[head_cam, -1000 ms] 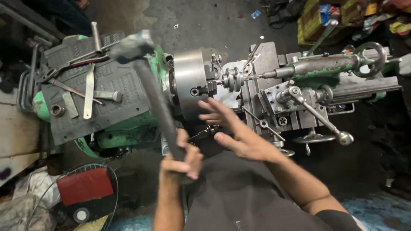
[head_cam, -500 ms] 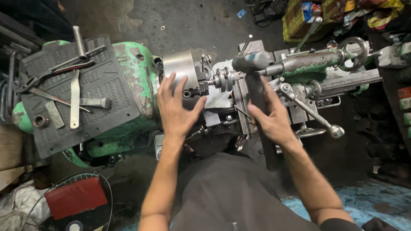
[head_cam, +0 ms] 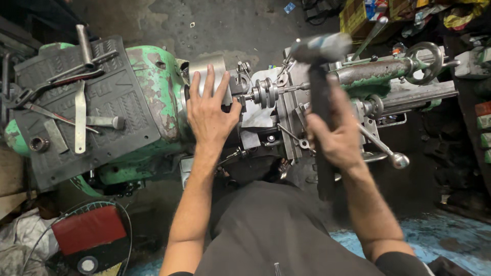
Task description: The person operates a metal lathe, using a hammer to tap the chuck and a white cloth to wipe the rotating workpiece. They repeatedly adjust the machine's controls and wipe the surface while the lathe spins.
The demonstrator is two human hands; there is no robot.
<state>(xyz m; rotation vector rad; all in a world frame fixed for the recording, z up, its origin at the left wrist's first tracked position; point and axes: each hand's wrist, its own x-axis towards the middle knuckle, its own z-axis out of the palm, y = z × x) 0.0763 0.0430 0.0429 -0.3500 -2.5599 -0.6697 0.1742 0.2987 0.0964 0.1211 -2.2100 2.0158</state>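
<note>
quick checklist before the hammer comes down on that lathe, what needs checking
1. Hammer held firmly: ok, the right hand is wrapped around the dark handle, head raised above the carriage.
2. Left hand out of the strike path: ok, it lies flat on the chuck, to the left of the hammer.
3. Workpiece seated in the chuck: cannot tell, the hold is hidden.
4. Chuck standing still: cannot tell from one picture, though a palm rests on it.
5. Loose tools: ok, the wrenches lie on the rubber mat on the headstock, away from the strike.
</note>
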